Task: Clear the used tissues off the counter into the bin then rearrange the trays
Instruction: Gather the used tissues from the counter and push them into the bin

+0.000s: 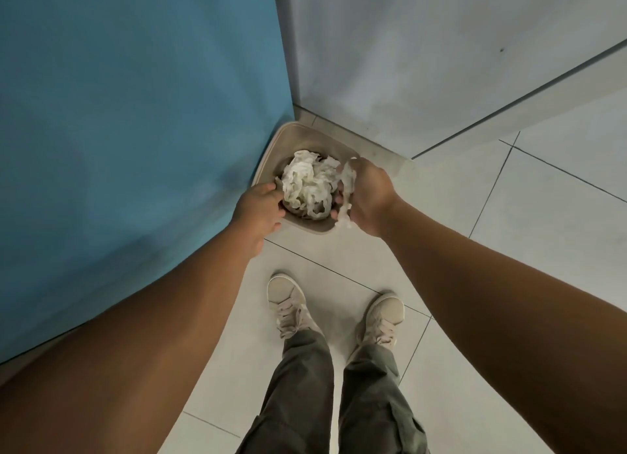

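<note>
A beige bin [298, 138] stands on the floor in the corner between a blue panel and a white wall. A crumpled wad of white tissues [308, 185] sits in its mouth. My left hand [261, 209] is at the bin's near-left rim, fingers curled against the wad. My right hand [366, 195] is at the right rim, closed around a strip of tissue [346, 195] that hangs from its fingers. The counter and trays are out of view.
A blue panel [135, 131] rises close on the left. A white wall [424, 53] closes the back. Pale tiled floor [526, 216] spreads to the right. My two shoes [288, 301] stand just short of the bin.
</note>
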The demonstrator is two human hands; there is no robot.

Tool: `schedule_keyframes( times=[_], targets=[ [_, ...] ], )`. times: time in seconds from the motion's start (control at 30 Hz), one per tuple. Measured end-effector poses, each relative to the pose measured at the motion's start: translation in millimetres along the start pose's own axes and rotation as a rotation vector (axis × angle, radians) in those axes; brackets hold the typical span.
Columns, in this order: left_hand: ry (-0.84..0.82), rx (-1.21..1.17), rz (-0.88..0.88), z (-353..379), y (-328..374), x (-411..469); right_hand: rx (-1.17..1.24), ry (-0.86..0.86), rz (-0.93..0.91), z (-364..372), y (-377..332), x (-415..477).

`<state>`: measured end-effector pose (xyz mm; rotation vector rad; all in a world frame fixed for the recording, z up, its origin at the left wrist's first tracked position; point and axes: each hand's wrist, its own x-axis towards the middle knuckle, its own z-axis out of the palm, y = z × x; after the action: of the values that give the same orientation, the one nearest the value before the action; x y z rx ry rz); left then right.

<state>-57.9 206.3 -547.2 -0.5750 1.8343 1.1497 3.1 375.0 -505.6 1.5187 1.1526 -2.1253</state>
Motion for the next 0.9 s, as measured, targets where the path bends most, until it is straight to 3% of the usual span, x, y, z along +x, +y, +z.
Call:
schedule_keyframes(
  times=[0.2, 0.37, 0.63, 0.9],
  targets=[
    [0.012, -0.024, 0.045, -11.5, -15.9, 7.1, 0.006, 0.010, 0.105, 20.4, 17.9, 64.7],
    [0.060, 0.036, 0.095, -13.3, -16.5, 10.3, -0.192, 0.120, 0.059, 12.7, 32.3, 68.6],
    [0.085, 0.241, 0.257, -0.7, 37.0, -49.1, -0.795, 0.087, -0.327, -15.3, 9.1, -3.4],
    [0.169, 0.604, 0.522, -1.4, 116.2, -193.2, -0.965, 0.086, -0.554, -19.7, -84.0, -160.0]
  ],
)
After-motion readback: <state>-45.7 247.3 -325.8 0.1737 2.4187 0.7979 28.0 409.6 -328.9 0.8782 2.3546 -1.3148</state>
